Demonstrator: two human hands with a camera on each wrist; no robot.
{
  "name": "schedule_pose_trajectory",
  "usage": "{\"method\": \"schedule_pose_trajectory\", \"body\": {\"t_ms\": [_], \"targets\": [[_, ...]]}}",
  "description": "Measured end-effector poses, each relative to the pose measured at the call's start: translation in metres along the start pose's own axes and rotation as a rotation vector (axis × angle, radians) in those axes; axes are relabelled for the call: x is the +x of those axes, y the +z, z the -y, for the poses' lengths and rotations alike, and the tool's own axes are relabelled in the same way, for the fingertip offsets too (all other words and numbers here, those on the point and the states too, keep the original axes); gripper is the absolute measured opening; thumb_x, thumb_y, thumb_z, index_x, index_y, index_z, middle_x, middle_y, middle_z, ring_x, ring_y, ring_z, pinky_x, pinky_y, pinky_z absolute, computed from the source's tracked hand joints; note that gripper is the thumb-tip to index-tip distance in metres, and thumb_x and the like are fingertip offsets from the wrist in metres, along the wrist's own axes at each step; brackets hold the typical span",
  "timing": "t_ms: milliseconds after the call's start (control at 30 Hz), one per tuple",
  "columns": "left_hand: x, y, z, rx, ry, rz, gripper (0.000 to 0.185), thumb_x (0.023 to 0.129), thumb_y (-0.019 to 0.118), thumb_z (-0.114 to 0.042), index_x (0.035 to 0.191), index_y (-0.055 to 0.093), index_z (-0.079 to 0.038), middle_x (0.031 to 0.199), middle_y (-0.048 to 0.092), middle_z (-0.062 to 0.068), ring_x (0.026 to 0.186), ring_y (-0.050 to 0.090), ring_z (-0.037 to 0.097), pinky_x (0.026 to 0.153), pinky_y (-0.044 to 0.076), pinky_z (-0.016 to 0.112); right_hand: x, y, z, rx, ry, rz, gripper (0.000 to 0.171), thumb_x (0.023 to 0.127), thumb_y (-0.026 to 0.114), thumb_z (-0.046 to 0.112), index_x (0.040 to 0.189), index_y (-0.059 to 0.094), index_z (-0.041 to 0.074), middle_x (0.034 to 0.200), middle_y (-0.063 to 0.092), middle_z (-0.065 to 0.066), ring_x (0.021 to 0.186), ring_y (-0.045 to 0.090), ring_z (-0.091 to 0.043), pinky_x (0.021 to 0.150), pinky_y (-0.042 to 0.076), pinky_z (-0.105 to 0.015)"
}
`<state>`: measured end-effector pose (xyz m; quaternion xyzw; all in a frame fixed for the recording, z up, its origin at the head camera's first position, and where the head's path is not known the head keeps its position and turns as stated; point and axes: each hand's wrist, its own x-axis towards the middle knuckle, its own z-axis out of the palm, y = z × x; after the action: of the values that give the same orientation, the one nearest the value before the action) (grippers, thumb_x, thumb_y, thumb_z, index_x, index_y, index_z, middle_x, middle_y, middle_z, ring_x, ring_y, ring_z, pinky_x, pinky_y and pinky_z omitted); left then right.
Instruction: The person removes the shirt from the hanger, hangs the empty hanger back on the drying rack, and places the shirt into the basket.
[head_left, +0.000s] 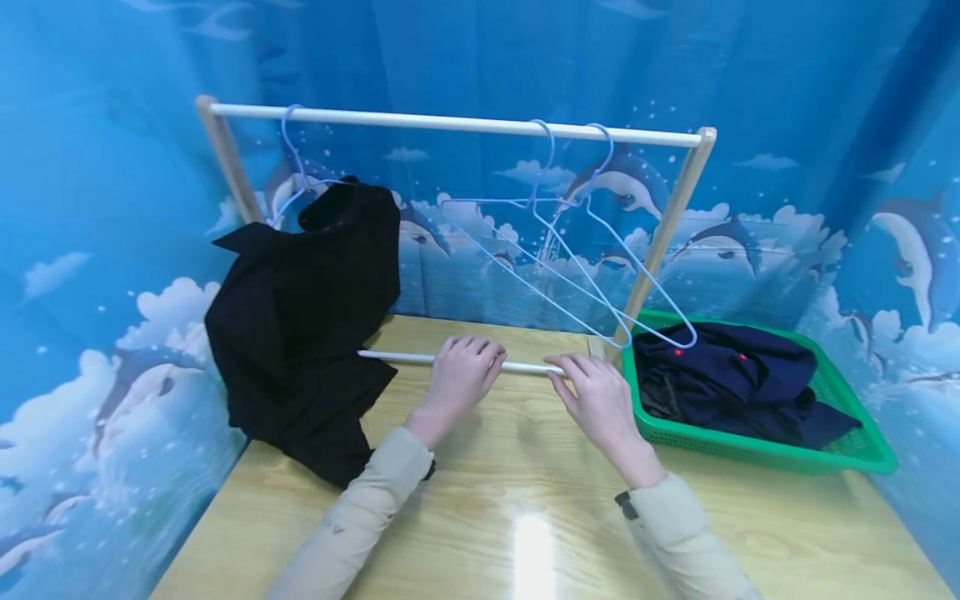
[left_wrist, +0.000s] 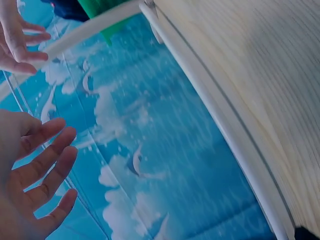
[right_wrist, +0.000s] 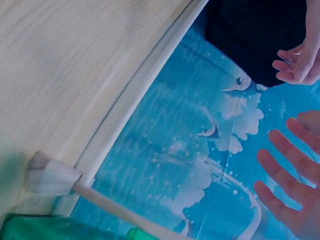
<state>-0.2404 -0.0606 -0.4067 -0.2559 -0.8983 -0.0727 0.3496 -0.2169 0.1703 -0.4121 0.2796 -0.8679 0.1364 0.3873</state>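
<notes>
Both hands are over the middle of the table, palms facing inward. Loosely bent and spread, the fingers of my left hand point(head_left: 465, 371) hold nothing in the left wrist view. My right hand point(head_left: 596, 400) is likewise relaxed, with nothing between its fingers in the right wrist view. In the head view both hands overlap the rack's white lower bar point(head_left: 397, 357); in the wrist views the bar lies apart from them. Left of my left hand, a black garment point(head_left: 307, 308) hangs from a light purple hanger point(head_left: 291, 150), its lower part reaching the table.
Two bare hangers point(head_left: 552, 154) hang from the right of the white upper bar point(head_left: 450, 124). A green basket point(head_left: 757, 455) with dark blue clothing point(head_left: 727, 367) stands at the right, beside a wooden rack post point(head_left: 671, 221). Behind hangs a dolphin-print curtain point(head_left: 465, 50).
</notes>
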Motion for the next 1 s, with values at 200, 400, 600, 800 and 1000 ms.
{"method": "schedule_pose_trajectory", "body": {"t_ms": [200, 400, 600, 800, 1000], "targets": [[-0.007, -0.013, 0.025, -0.020, -0.025, -0.060, 0.012, 0.098, 0.069, -0.022, 0.097, 0.076, -0.013, 0.094, 0.076, 0.002, 0.088, 0.072, 0.022, 0.081, 0.055, 0.041, 0.014, 0.003, 0.010, 0.035, -0.014, -0.005, 0.023, 0.089, 0.079, 0.020, 0.111, 0.075, 0.016, 0.096, 0.075, -0.003, 0.080, 0.070, -0.026, 0.060, 0.055, -0.040], [-0.011, -0.029, 0.049, -0.020, -0.054, -0.075, 0.012, 0.098, 0.068, -0.020, 0.098, 0.075, -0.011, 0.094, 0.075, 0.004, 0.089, 0.070, 0.026, 0.082, 0.054, 0.045, 0.029, 0.005, 0.018, 0.076, -0.037, -0.002, 0.020, 0.092, 0.076, 0.022, 0.111, 0.076, 0.015, 0.097, 0.076, -0.003, 0.079, 0.071, -0.024, 0.060, 0.056, -0.037], [-0.010, -0.053, 0.072, -0.023, -0.076, -0.095, 0.015, 0.100, 0.065, -0.020, 0.100, 0.075, -0.008, 0.093, 0.074, 0.007, 0.085, 0.068, 0.027, 0.084, 0.053, 0.045, 0.039, 0.007, 0.025, 0.096, -0.059, 0.008, 0.021, 0.091, 0.077, 0.021, 0.112, 0.075, 0.016, 0.097, 0.076, -0.002, 0.079, 0.073, -0.023, 0.062, 0.057, -0.037], [-0.005, -0.085, 0.100, 0.012, -0.102, -0.154, 0.015, 0.097, 0.069, -0.018, 0.101, 0.074, -0.005, 0.094, 0.074, 0.011, 0.084, 0.067, 0.030, 0.083, 0.054, 0.046, 0.048, 0.009, 0.033, 0.113, -0.068, 0.001, 0.021, 0.092, 0.076, 0.020, 0.113, 0.076, 0.017, 0.099, 0.076, -0.002, 0.081, 0.073, -0.023, 0.063, 0.057, -0.038], [0.002, -0.127, 0.128, 0.044, -0.170, -0.260, 0.021, 0.101, 0.065, -0.020, 0.105, 0.073, -0.001, 0.100, 0.073, 0.016, 0.089, 0.066, 0.035, 0.085, 0.053, 0.051, 0.057, 0.013, 0.039, 0.133, -0.085, -0.018, 0.021, 0.089, 0.079, 0.018, 0.110, 0.076, 0.016, 0.100, 0.077, -0.002, 0.083, 0.074, -0.021, 0.063, 0.057, -0.036]]}}
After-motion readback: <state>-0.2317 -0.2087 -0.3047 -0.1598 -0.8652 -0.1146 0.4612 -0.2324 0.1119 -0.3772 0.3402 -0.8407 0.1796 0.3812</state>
